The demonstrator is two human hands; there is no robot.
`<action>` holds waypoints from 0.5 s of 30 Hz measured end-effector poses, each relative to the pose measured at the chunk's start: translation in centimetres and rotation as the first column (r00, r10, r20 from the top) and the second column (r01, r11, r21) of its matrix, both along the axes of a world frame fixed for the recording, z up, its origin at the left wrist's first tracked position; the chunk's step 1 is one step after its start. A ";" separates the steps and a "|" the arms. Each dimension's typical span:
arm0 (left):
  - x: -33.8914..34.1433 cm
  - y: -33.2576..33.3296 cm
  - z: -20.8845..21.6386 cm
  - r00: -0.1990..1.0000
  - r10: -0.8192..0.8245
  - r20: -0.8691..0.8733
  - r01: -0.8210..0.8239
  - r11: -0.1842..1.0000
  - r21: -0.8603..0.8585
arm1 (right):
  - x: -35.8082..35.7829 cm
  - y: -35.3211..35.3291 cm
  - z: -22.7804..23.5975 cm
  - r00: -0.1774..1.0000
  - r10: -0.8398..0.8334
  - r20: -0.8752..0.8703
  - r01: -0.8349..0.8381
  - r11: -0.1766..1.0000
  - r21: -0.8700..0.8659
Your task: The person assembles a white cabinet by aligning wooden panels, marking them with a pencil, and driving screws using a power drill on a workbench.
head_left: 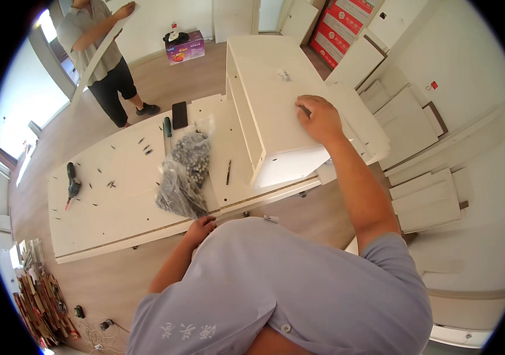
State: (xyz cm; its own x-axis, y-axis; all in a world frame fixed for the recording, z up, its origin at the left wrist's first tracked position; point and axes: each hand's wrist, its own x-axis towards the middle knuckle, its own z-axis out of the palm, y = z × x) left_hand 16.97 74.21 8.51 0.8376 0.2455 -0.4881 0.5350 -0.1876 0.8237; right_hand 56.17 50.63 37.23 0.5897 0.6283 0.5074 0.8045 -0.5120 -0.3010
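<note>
My right hand (321,120) rests on top of a white box-shaped cabinet (273,100), its fingers curled. Something small and dark shows between thumb and fingers, too small to name. Low at the near edge of a large white panel (122,204) is my left hand (200,229), partly hidden by my shirt, so its grip is unclear. Close beyond it lies a clear plastic bag (184,177) full of small fittings. A green-handled screwdriver (168,125) and a black phone (179,115) lie past the bag. Between bag and cabinet is a dark drill bit (228,172).
A cordless driver (73,180) and several loose dowels or screws lie on the panel's left. Another person (101,56) stands at the far left holding a long white strip (95,59). White boards (409,127) lean along the right wall. A purple box (185,50) sits at the back.
</note>
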 end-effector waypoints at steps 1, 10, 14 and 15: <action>1.3 -0.4 1.8 1.000 0.027 0.015 -0.027 0.999 -0.031 | 0.1 0.0 0.0 1.000 0.023 -0.005 -0.023 1.000 0.008; 10.7 -5.6 13.7 0.893 0.197 0.404 -0.183 0.980 -0.072 | 1.2 -3.9 0.6 0.799 0.236 -0.553 -0.043 0.940 0.339; 14.3 -7.1 18.1 0.782 0.143 0.607 -0.244 0.966 0.086 | -0.2 -9.7 -1.4 0.973 0.221 -0.062 -0.201 0.951 0.235; 15.1 -7.7 19.1 0.741 0.161 0.652 -0.253 0.966 0.050 | 0.0 -11.2 -2.1 0.975 0.196 0.107 -0.214 0.957 0.194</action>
